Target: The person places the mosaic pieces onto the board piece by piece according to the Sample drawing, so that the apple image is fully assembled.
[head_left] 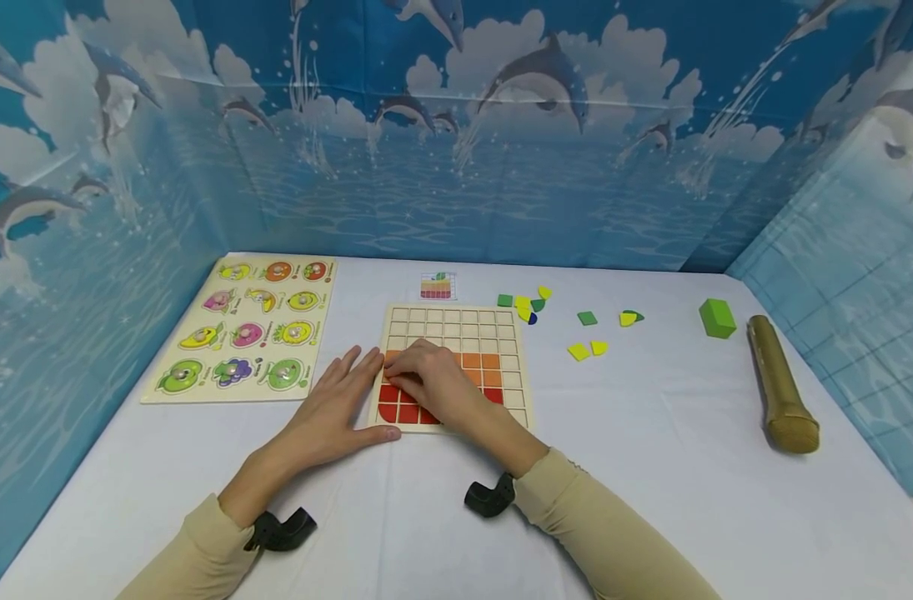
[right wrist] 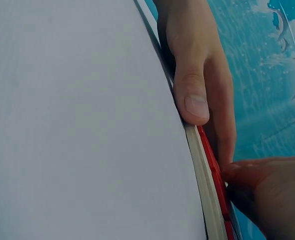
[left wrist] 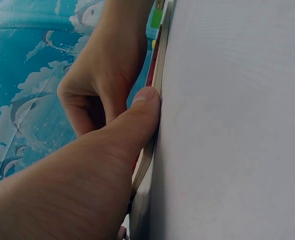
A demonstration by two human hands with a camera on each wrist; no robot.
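Observation:
A square wooden grid board [head_left: 456, 317] lies flat on the white table. Red tiles [head_left: 408, 414] fill much of its near rows, orange tiles [head_left: 490, 361] lie above them, and the far cells are bare wood. My left hand [head_left: 332, 425] steadies the board with straight, spread fingers: fingertips at its left edge, thumb at its near edge. Over the board, my right hand [head_left: 444, 387] has thumb and forefinger together near the left edge, pinching what looks like a small tile; the fingertips mostly hide it. In the right wrist view the left thumb [right wrist: 195, 107] touches the board's rim.
Loose green tiles [head_left: 587, 318] and yellow tiles [head_left: 579, 352] lie to the board's right. A small pattern card [head_left: 438, 287] sits behind it. At the left is a fruit puzzle board [head_left: 257, 392]; far right, a green block [head_left: 717, 318] and a gold microphone-shaped object [head_left: 782, 383].

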